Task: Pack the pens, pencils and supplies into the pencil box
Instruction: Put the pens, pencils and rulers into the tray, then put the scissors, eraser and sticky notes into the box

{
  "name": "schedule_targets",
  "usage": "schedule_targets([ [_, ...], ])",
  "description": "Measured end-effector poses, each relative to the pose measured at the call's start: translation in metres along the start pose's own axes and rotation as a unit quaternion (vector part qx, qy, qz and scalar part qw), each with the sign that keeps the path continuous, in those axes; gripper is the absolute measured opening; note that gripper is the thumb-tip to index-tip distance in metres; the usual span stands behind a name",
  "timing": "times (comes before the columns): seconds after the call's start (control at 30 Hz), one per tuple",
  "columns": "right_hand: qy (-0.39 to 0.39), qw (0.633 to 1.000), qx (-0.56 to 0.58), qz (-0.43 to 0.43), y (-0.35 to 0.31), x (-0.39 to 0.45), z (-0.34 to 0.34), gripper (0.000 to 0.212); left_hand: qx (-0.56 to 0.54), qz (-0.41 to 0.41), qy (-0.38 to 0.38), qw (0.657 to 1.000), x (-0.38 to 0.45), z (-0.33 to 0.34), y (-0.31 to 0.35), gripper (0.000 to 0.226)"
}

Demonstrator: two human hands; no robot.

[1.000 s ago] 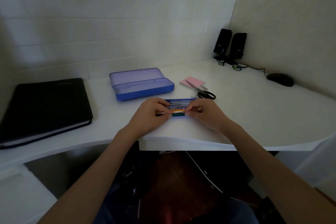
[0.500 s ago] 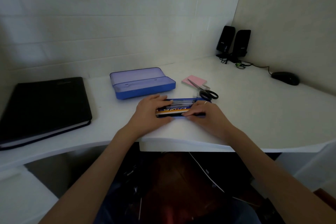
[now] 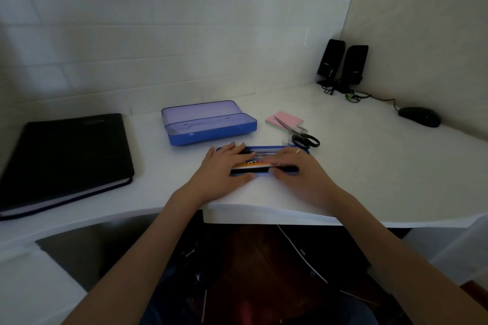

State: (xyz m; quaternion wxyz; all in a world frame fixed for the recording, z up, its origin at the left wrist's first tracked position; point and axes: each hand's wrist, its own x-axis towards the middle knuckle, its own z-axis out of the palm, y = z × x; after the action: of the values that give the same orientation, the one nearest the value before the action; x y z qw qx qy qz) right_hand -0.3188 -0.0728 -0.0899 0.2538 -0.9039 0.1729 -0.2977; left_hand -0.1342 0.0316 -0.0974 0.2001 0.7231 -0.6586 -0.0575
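Note:
A shallow blue tray (image 3: 303,150) holding several pens and pencils lies near the desk's front edge. An orange pencil (image 3: 254,166) lies along its near side. My left hand (image 3: 224,166) rests flat over the tray's left end, fingers spread, thumb at the front edge. My right hand (image 3: 298,170) lies flat over the right part, its fingertips touching the orange pencil's end. Behind the tray stands the blue pencil box (image 3: 211,130) with its lid up and nothing visible inside. Black-handled scissors (image 3: 303,138) lie across a pink sticky-note pad (image 3: 285,118) to the right.
A black binder (image 3: 66,158) lies at the left of the white desk (image 3: 383,179). Two black speakers (image 3: 343,63) with cables stand in the back right corner, a black mouse (image 3: 420,116) beside them. The desk front edge runs just below my wrists.
The orange pencil, held up between both hands a second ago, now lies in the tray. Both hands have lowered and flattened onto the tray.

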Motion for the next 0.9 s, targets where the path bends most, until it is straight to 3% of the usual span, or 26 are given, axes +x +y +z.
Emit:
schedule_targets([
  [0.07,0.051,0.997,-0.012,0.059,0.004,0.007,-0.004,0.041,0.008,0.001,-0.011,1.000,-0.001,0.001,-0.001,0.058],
  [0.17,0.111,0.979,-0.104,0.132,0.019,0.022,-0.017,0.040,0.002,0.001,-0.009,1.000,-0.002,0.001,0.000,0.062],
  [0.3,0.019,0.966,-0.155,0.208,0.044,0.037,-0.032,0.039,0.006,0.001,-0.006,1.000,-0.002,0.001,0.001,0.064],
  [0.43,-0.015,0.970,-0.128,0.207,0.068,0.040,-0.029,0.028,0.024,-0.002,-0.009,1.000,-0.001,0.001,0.002,0.068],
  [0.63,0.113,0.961,-0.015,0.251,0.076,0.037,-0.033,0.025,0.036,0.006,-0.015,0.999,0.005,0.002,0.000,0.070],
  [0.77,0.184,0.933,-0.057,0.304,0.084,0.030,-0.046,0.040,0.020,0.007,-0.016,1.000,0.007,0.002,0.000,0.070],
  [0.9,0.193,0.917,-0.133,0.324,0.078,0.031,-0.045,0.034,0.014,0.022,-0.015,1.000,0.016,0.000,-0.001,0.069],
])
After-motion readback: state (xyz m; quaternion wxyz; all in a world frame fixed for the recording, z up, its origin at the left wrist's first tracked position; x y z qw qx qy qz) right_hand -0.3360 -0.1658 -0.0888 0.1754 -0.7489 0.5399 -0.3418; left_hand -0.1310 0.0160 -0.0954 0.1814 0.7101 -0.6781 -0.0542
